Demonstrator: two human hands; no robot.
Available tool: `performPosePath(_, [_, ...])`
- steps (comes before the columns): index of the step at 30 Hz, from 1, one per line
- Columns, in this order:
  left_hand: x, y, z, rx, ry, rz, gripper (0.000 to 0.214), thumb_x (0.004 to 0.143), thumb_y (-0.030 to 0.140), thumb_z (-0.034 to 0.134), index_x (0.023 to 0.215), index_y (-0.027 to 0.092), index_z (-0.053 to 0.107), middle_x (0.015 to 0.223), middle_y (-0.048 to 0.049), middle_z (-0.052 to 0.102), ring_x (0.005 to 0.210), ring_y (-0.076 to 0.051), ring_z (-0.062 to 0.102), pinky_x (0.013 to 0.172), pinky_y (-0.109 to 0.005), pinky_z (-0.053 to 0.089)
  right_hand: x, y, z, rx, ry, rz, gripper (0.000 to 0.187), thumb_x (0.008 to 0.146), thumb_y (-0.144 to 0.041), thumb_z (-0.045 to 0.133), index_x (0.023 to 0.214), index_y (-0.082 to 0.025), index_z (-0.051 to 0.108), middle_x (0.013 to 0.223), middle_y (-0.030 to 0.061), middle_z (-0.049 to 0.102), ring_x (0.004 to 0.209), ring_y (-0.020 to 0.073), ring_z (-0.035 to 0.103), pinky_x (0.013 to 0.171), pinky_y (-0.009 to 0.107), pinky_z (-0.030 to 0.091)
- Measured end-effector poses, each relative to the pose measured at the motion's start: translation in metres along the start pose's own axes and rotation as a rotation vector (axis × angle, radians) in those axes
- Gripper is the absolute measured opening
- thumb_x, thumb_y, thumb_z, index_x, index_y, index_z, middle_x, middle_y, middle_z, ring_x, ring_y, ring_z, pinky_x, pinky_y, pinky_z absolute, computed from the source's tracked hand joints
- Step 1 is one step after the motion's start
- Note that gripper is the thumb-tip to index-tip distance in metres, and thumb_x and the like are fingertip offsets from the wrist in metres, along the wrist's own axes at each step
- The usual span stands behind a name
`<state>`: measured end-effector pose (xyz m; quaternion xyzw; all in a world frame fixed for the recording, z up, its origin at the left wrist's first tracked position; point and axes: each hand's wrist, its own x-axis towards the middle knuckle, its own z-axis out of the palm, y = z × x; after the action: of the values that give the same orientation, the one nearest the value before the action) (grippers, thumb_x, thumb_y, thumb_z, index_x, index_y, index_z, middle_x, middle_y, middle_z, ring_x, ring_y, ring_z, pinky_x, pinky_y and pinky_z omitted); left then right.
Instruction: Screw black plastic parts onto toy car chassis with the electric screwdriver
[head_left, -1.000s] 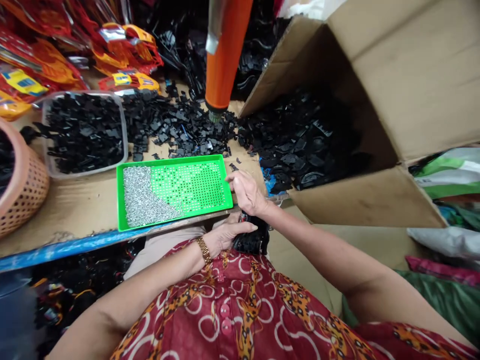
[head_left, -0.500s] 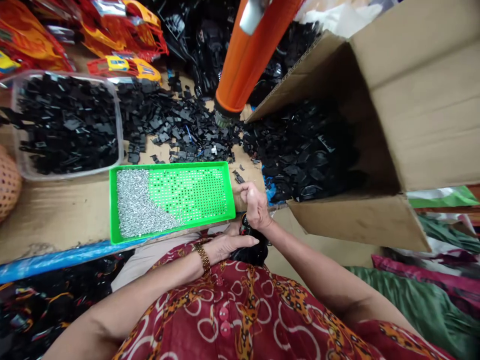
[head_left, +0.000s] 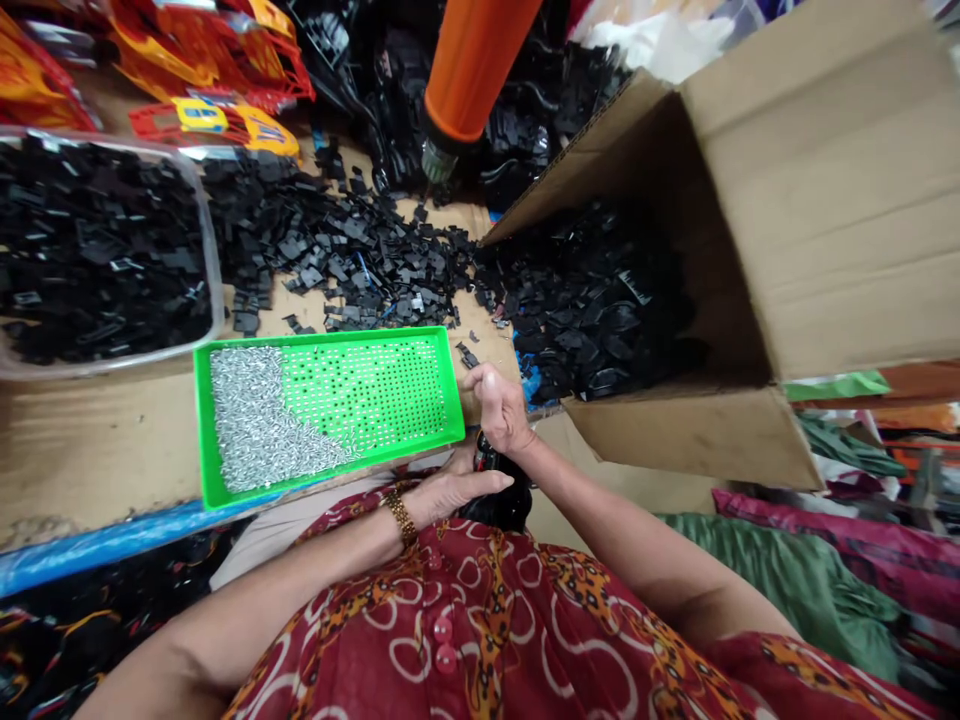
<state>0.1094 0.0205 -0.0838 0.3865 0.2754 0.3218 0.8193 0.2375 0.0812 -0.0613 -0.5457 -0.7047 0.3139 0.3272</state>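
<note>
Close to my body, a dark black plastic part (head_left: 495, 508) is in my left hand (head_left: 456, 487). The thumb lies along it and the other fingers are hidden behind. My right hand (head_left: 501, 408) is just above the part, its fingers curled together near the tray's right end. Whatever those fingers hold, if anything, does not show. A green perforated tray (head_left: 457, 405) sits at the table's front edge, with many small silver screws (head_left: 259, 425) heaped in its left side.
Loose small black plastic pieces (head_left: 375, 265) cover the table behind the tray. A clear tub (head_left: 214, 260) of black pieces is at left. An orange power screwdriver (head_left: 469, 75) hangs above. An open cardboard box (head_left: 697, 440) stands at right. Orange toy car shells (head_left: 247, 130) lie at the back.
The view has shifted a little, so the tray, tub and box appear further left and the screwdriver higher. Both hands keep nearly the same pose around the black part.
</note>
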Motion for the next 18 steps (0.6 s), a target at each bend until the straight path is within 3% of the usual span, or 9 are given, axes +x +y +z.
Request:
performPosePath(6, [-0.002,-0.017,0.009,-0.180,0.090,-0.042,0.078,0.073,0.045,0.083,0.144,0.021,0.061,0.135,-0.0129,0.072,0.141,-0.038,0.053,0.124,-0.056,0.032,0.004,-0.004,-0.004,0.005,-0.037,0.027,0.064,0.104,-0.073,0.020,0.084,-0.025,0.057,0.064,-0.0013,0.045,0.062,0.0185,0.050,0.069,0.036,0.046])
performPosePath(10, [-0.005,-0.017,0.017,-0.258,0.142,-0.093,0.061,0.071,0.043,0.086,0.125,0.020,0.070,0.119,-0.0107,0.076,0.121,-0.033,0.065,0.115,-0.049,0.044,0.006,0.002,-0.011,0.061,-0.075,0.076,0.067,0.106,-0.070,0.011,0.087,-0.024,0.056,0.056,-0.0051,0.037,0.052,0.0163,0.042,0.058,0.033,0.042])
performPosePath(13, [-0.006,-0.015,0.020,-0.291,0.157,-0.128,0.051,0.068,0.044,0.088,0.109,0.018,0.072,0.105,-0.0091,0.076,0.107,-0.031,0.068,0.104,-0.046,0.050,0.005,0.007,-0.018,0.063,-0.108,0.075,0.066,0.106,-0.071,0.015,0.089,-0.023,0.057,0.058,-0.0054,0.040,0.053,0.0148,0.042,0.058,0.031,0.039])
performPosePath(18, [-0.007,-0.010,0.021,-0.233,0.194,-0.079,0.049,0.069,0.042,0.086,0.110,0.020,0.071,0.111,-0.0095,0.076,0.114,-0.032,0.065,0.104,-0.044,0.048,0.002,0.007,-0.021,0.041,-0.224,0.000,0.069,0.104,-0.074,0.019,0.090,-0.022,0.061,0.064,-0.0024,0.048,0.063,0.0164,0.051,0.067,0.033,0.045])
